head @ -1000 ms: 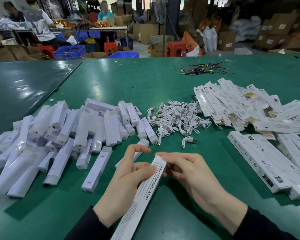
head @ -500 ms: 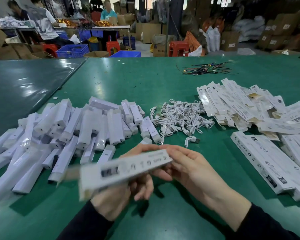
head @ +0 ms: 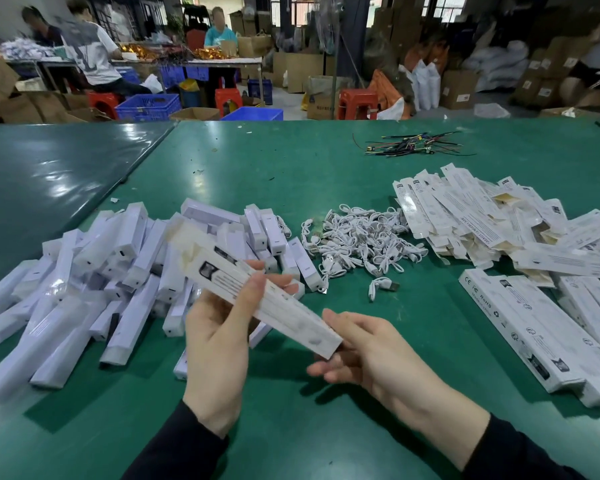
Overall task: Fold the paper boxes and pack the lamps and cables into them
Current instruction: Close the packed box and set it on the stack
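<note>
Held above green bench point(head: 291, 188), near front edge: one long white box point(head: 257, 289), tilted, far end up-left, near end down-right, blurred. Left hand point(head: 219, 348) grips box mid-length, thumb over top face, fingers point(head: 284, 282) curled round the far side. Right hand point(head: 371, 355) at box's lower right end, index finger along the end, other fingers loosely curled beneath; cannot tell whether pinching or only touching. Dark sleeves on both arms.

Left on bench: heap of white lamps point(head: 94, 271), criss-crossed, some in clear wrap. Centre, just right of lamps: pile of coiled white cables point(head: 361, 237), one stray cable point(head: 381, 285) lying apart in front. Right: heap of flat unfolded boxes point(head: 482, 220), printed; nearer, a row of folded boxes point(head: 534, 334) side by side. Far back on bench: bundle of coloured wires point(head: 409, 147). Behind bench: seated people at another table, blue crates point(head: 149, 107), red stools, cardboard cartons.
</note>
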`<state>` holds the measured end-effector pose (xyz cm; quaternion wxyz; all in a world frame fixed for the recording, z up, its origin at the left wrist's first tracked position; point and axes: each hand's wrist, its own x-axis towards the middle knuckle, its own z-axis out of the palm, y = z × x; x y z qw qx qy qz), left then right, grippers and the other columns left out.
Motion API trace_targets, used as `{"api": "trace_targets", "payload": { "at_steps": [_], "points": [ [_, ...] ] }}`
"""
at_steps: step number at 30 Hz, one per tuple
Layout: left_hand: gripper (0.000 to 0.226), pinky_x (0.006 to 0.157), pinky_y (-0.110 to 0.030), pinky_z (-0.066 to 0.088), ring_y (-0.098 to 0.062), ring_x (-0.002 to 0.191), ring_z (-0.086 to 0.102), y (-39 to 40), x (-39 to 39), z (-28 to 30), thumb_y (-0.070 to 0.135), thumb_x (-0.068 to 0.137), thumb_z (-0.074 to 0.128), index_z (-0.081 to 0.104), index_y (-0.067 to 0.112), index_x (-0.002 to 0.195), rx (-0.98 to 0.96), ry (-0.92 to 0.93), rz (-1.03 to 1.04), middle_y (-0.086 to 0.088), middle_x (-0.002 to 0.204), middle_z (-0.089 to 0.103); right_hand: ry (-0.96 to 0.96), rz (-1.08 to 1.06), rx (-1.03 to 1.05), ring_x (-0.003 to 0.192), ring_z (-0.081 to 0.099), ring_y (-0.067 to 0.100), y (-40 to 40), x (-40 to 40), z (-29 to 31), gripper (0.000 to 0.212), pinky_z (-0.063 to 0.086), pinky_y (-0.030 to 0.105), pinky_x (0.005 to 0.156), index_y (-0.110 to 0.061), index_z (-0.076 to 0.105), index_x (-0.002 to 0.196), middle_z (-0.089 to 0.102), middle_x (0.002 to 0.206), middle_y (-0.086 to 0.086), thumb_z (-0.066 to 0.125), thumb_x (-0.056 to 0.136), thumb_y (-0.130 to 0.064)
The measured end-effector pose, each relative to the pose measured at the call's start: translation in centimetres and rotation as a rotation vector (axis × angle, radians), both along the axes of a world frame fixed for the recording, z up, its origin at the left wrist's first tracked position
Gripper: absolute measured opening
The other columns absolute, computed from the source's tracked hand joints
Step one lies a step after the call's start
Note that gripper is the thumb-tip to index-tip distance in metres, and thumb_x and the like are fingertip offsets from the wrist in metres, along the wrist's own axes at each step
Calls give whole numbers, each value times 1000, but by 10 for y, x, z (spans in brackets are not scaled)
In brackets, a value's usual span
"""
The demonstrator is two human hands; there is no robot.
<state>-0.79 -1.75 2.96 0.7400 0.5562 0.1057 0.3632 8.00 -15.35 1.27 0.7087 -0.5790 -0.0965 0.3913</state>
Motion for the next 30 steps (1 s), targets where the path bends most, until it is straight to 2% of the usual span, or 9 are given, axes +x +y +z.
{"api": "trace_targets", "payload": {
  "at_steps": [4,6,9,11,13,17,21,25,30],
  "points": [
    [41,56,-26,56,-19,56,65,11,-3,6,47,63,71,63,14,85,-138,80,107,-6,65,67,-590,-89,-178,65,66,16,4,2,-9,16,53,32,58,-15,67,77,67,74,7,65,92,-19],
    [38,50,-24,53,-17,50,57,14,-4,7,47,63,72,63,14,80,-166,100,115,-5,59,60,-907,-72,-249,85,65,8,7,10,-9,15,51,26,76,-22,69,92,70,90,-6,62,92,-9],
    [38,45,-23,48,-15,44,50,15,-3,5,46,65,71,62,11,79,-190,119,68,-3,54,55,-1413,186,-432,128,47,10,21,27,-4,46,37,31,106,-21,56,128,58,131,-8,52,88,0],
    [42,46,-23,46,-16,44,49,15,-3,5,50,67,70,64,11,81,-205,141,5,-4,55,55,-1539,382,-554,147,20,13,34,33,-1,61,17,38,118,-25,39,143,41,149,-10,48,87,-3],
    [41,45,-24,45,-16,45,49,16,-2,5,54,74,64,70,14,80,-210,169,-49,-6,57,55,-1603,506,-648,150,4,11,49,34,-1,59,1,43,120,-27,30,148,32,154,-12,46,93,-12],
    [57,42,-22,43,-15,44,50,17,-1,6,67,76,52,75,16,88,-209,196,-131,-7,55,53,-1707,442,-641,134,32,14,55,33,-6,30,12,38,115,-24,54,125,50,127,-5,53,96,-30],
    [65,43,-23,38,-15,45,41,17,-2,5,72,78,43,74,17,92,-218,202,-221,-7,56,46,-1588,232,-498,101,51,12,29,37,-10,30,37,29,88,-21,59,116,61,106,-7,59,94,-41],
    [64,43,-24,37,-17,46,41,18,-3,2,66,83,44,74,11,93,-225,293,-300,-8,60,48,-970,-64,-226,68,67,14,-3,42,3,14,50,25,62,-20,62,106,72,86,-6,63,93,-23],
    [59,42,-27,48,-22,44,53,14,-3,-3,58,88,41,71,9,103,-126,376,-359,-19,68,63,-554,-272,-6,45,40,10,-23,36,17,33,35,17,44,-23,72,105,58,61,2,69,76,-36]
  ]
}}
